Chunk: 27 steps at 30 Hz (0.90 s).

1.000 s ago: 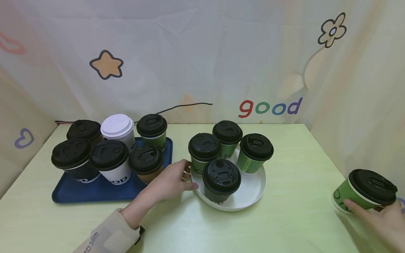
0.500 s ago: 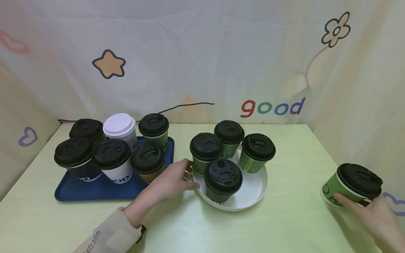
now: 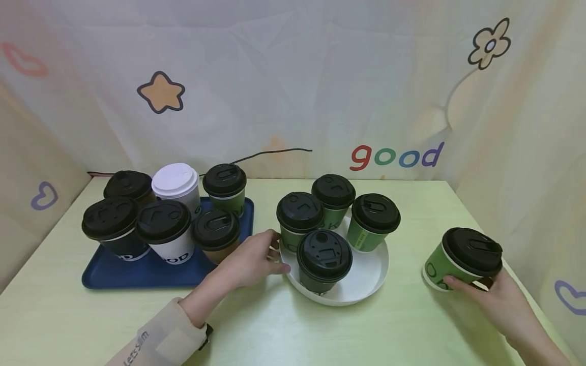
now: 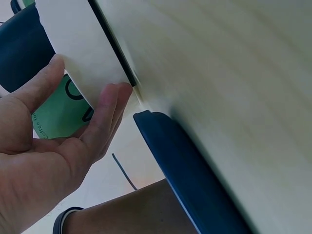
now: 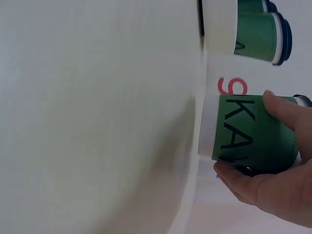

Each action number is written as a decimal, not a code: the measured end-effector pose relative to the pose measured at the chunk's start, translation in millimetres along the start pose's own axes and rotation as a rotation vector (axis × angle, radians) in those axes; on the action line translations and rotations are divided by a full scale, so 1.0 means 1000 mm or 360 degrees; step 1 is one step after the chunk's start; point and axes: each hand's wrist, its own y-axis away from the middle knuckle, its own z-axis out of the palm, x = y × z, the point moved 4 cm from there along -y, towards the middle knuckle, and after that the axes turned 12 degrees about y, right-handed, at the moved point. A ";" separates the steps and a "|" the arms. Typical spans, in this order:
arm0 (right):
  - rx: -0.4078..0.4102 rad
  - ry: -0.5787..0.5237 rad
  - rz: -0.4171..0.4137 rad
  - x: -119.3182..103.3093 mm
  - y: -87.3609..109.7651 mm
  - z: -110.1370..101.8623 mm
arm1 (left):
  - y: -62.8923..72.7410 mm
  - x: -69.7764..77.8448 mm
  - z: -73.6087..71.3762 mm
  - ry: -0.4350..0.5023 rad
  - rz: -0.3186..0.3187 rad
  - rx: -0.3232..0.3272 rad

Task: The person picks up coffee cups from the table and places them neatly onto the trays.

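Note:
My right hand (image 3: 499, 300) grips a green paper cup (image 3: 450, 269) with a black lid, tilted and held close over the table at the right. In the right wrist view, thumb and fingers wrap the cup (image 5: 253, 129) from both sides, its base towards the table. My left hand (image 3: 249, 259) holds the left rim of a round white tray (image 3: 361, 284), thumb and fingertips against its wall (image 4: 87, 44) in the left wrist view. On that tray stand several black-lidded cups, including a green one (image 3: 373, 223) and a dark one (image 3: 324, 262) in front.
Left of the white tray lies a blue tray (image 3: 137, 277). It bears several lidded cups: a white-lidded one (image 3: 176, 185), a black one (image 3: 114, 223), a white one (image 3: 167, 229), a brown one (image 3: 216, 234) and a green one (image 3: 225, 188). A printed curtain (image 3: 274, 76) hangs behind the table.
My right hand has carried the green cup leftward from the far right edge, nearer to the white tray. My left hand stays at the tray's rim. The head view has shifted slightly.

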 end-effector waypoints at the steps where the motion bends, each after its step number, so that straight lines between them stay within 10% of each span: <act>1: -0.0016 -0.0001 -0.0006 -0.004 0.000 0.002 | 0.000 0.000 0.000 0.0000 0.0000 0.0001; 27: -0.0235 -0.0130 -0.0277 -0.104 0.008 0.039 | 0.000 0.000 0.000 0.0005 0.0002 0.0009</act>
